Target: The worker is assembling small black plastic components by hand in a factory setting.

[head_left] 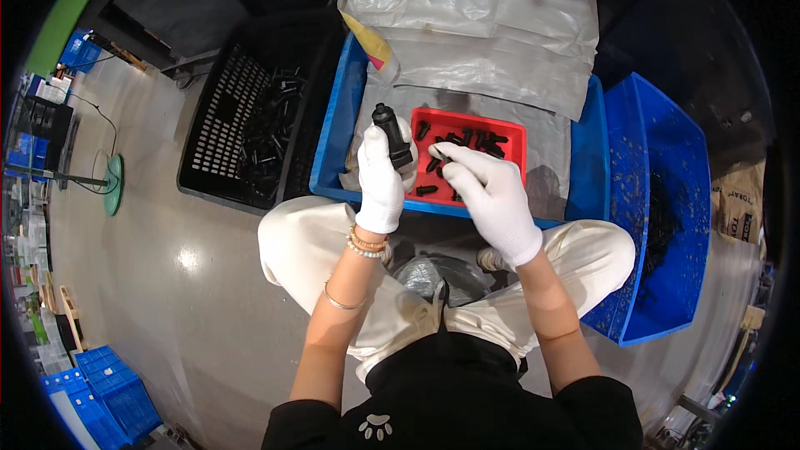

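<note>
My left hand (382,183), in a white glove, is closed around a black cylindrical plastic part (389,127) with a narrower, stepped tip that points up and away from me. Over the red tray (517,135), my white-gloved right hand (493,196) has thumb and forefinger drawn together. Something small and dark shows at those fingertips, too hidden to name. Several small black plastic parts (475,137) lie scattered in the tray, some of them covered by the right hand. The tray rests inside a larger blue bin (332,129) in front of my knees.
A black perforated crate (218,129) of black parts stands at the left. Grey plastic sheeting (471,8) drapes over the blue bin's far side, near a yellow-tipped bottle (371,43). Close by my right knee is another blue bin (667,283), with dark pieces inside.
</note>
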